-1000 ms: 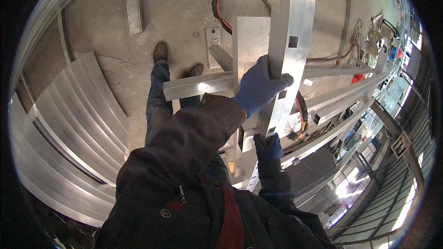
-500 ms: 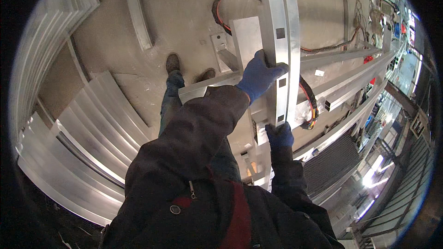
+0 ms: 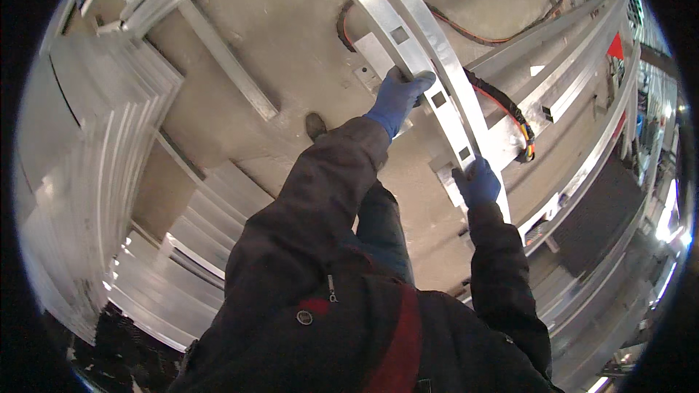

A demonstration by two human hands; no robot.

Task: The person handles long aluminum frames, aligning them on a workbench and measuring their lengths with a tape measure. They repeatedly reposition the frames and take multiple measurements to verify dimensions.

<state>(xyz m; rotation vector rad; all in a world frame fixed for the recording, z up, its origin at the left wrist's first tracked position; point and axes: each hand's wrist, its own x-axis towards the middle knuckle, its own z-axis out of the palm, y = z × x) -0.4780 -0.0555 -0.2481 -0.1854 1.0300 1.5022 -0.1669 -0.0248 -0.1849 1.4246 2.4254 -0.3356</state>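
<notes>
In the blue glove, my left hand (image 3: 400, 98) is closed around a long silver metal profile (image 3: 376, 4) with square cutouts along its face. My right hand (image 3: 479, 183), gloved in blue too, grips the near end of the same profile. The profile slants from the upper middle down toward my right. Close along its right side runs a second, plain metal bar (image 3: 440, 49). Under the left fingers the profile's edge is hidden.
Stacked metal profiles (image 3: 142, 124) fill the left side, with more lengths (image 3: 218, 211) below them. A single bar (image 3: 233, 65) lies on the floor. To the right, a black-sleeved cable bundle (image 3: 510, 108) crosses a metal frame (image 3: 546, 87). A dark mesh panel (image 3: 601, 218) stands beyond.
The view has swung, and the profile now slants rather than standing nearly upright in the picture. Both hands keep their grip on it. One boot has gone out of sight.
</notes>
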